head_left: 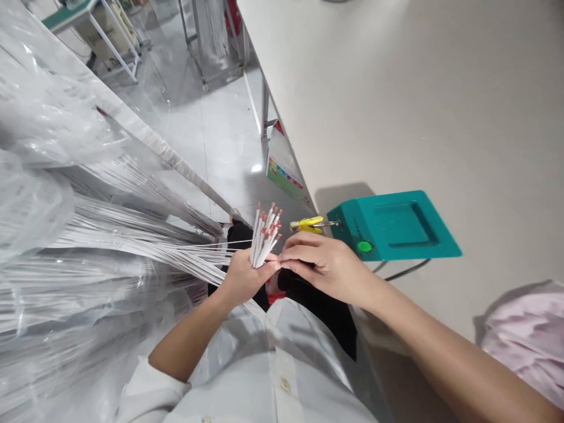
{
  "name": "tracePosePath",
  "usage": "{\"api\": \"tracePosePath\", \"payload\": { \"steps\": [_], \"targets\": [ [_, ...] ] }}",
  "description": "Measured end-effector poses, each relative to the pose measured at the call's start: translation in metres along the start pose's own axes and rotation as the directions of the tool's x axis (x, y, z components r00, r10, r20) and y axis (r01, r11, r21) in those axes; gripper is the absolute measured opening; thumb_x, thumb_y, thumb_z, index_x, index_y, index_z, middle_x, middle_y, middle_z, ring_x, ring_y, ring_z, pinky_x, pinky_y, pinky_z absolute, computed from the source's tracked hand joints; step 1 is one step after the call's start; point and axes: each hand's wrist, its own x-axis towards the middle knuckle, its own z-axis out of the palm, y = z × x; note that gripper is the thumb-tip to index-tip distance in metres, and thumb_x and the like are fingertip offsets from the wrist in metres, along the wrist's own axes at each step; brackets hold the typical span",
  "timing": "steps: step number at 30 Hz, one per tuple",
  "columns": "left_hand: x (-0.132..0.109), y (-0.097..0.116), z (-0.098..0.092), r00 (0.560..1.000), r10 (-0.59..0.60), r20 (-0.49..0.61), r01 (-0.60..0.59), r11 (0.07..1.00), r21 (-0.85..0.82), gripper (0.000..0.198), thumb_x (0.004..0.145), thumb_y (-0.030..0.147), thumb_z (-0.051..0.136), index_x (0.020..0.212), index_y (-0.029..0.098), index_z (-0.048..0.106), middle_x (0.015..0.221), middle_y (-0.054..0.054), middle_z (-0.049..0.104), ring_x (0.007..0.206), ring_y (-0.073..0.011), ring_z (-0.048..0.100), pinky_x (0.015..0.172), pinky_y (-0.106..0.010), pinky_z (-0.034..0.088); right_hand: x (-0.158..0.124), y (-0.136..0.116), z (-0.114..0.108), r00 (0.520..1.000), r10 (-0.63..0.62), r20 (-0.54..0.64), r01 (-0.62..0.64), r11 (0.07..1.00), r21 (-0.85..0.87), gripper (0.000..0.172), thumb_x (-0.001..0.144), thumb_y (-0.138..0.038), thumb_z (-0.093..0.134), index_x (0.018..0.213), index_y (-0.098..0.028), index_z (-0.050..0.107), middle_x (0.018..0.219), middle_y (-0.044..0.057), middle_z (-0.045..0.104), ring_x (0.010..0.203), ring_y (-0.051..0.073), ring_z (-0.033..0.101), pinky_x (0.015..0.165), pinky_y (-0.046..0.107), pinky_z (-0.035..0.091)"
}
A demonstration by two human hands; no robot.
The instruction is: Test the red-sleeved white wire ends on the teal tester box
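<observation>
White red-tipped wires [265, 232] stand bunched in the clenched left hand [241, 277]. The right hand [324, 264] touches their base, its grip unclear. A loose sheaf of white wires [132, 247] lies ungathered alongside.

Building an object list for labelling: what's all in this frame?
wire bundle: one, white with red tips, upright in the left hand
long wire strands: many, white, fanned out at left
plastic sheeting: clear, over the strands at left
box: one, teal with a green button, on the table near its edge
clip: one, yellow, at the box's left side
cable: one, black, beside the box's near edge
table: one, off-white, right side
cloth: one, pink, lower right on the table
sign: one, multicoloured, below the table edge
rack: one, metal, on the floor at top
shirt: one, white, bottom centre
left hand: grips the wire bundle
right hand: fingertips at the bundle's base, grip unclear
</observation>
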Motion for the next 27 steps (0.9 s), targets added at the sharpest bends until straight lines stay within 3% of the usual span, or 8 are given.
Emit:
{"api": "tracePosePath", "payload": {
  "steps": [6,10,15,18,20,23,27],
  "targets": [
    [-0.001,0.001,-0.002,0.997,-0.020,0.073,0.020,1.000,0.009,0.010,0.068,0.022,0.064,0.065,0.014,0.069,0.062,-0.002,0.063,0.065,-0.0155,0.057,0.065,-0.025,0.045,0.004,0.003,-0.008,0.980,-0.028,0.199,0.031,0.999,-0.016,0.020,0.087,-0.020,0.046,0.083,-0.022,0.066,0.083,0.004,0.064,0.070,0.014,0.060,0.060,0.025,0.047],
    [-0.001,0.000,-0.002,0.998,-0.032,0.058,0.034,0.999,-0.023,0.012,0.069,0.024,0.064,0.066,0.014,0.070,0.064,-0.003,0.066,0.067,-0.0167,0.059,0.066,-0.027,0.046,0.002,0.009,-0.009,0.975,-0.004,0.223,0.017,0.998,-0.054,0.018,0.086,-0.020,0.046,0.083,-0.022,0.064,0.078,0.003,0.063,0.063,0.013,0.059,0.055,0.025,0.045],
    [-0.002,0.000,-0.001,0.998,-0.045,-0.035,0.044,0.998,-0.048,0.013,0.070,0.024,0.064,0.069,0.014,0.071,0.068,-0.004,0.068,0.068,-0.0165,0.061,0.067,-0.026,0.047,-0.007,0.011,-0.006,0.991,0.057,0.122,-0.022,0.962,-0.273,0.019,0.086,-0.020,0.045,0.083,-0.021,0.063,0.079,0.004,0.065,0.062,0.016,0.062,0.050,0.027,0.045],
    [-0.003,-0.001,-0.001,0.999,-0.018,-0.041,0.017,1.000,-0.025,0.013,0.071,0.025,0.063,0.069,0.014,0.071,0.066,-0.003,0.067,0.066,-0.0155,0.060,0.065,-0.025,0.046,-0.007,0.005,-0.008,0.998,0.046,-0.036,-0.054,0.970,-0.239,0.020,0.087,-0.018,0.043,0.095,-0.020,0.062,0.090,0.006,0.067,0.073,0.017,0.064,0.061,0.029,0.050],
    [-0.003,-0.002,0.000,0.999,0.000,-0.041,0.000,1.000,0.002,0.014,0.073,0.025,0.062,0.070,0.014,0.070,0.066,-0.002,0.067,0.065,-0.0150,0.060,0.065,-0.024,0.046,-0.005,0.001,-0.010,0.998,0.026,-0.058,-0.036,0.980,-0.194,0.020,0.088,-0.019,0.043,0.096,-0.020,0.061,0.092,0.006,0.067,0.078,0.017,0.064,0.065,0.028,0.051],
    [-0.003,-0.004,0.001,0.999,0.037,-0.036,-0.035,0.998,0.051,0.013,0.073,0.025,0.062,0.073,0.015,0.070,0.070,-0.002,0.068,0.070,-0.0157,0.061,0.068,-0.024,0.047,-0.001,-0.004,-0.011,0.999,0.009,0.031,-0.003,0.982,-0.190,0.020,0.090,-0.023,0.043,0.097,-0.020,0.062,0.091,0.007,0.067,0.078,0.016,0.064,0.065,0.027,0.051],
    [-0.004,-0.008,0.003,0.997,0.073,-0.025,-0.067,0.984,0.168,0.014,0.075,0.026,0.060,0.075,0.015,0.069,0.074,-0.003,0.068,0.073,-0.0169,0.061,0.069,-0.025,0.047,0.003,-0.008,-0.009,0.984,-0.054,0.172,0.108,0.941,-0.321,0.024,0.090,-0.023,0.041,0.086,-0.017,0.064,0.083,0.008,0.067,0.074,0.016,0.062,0.058,0.025,0.045]
  ]
}}
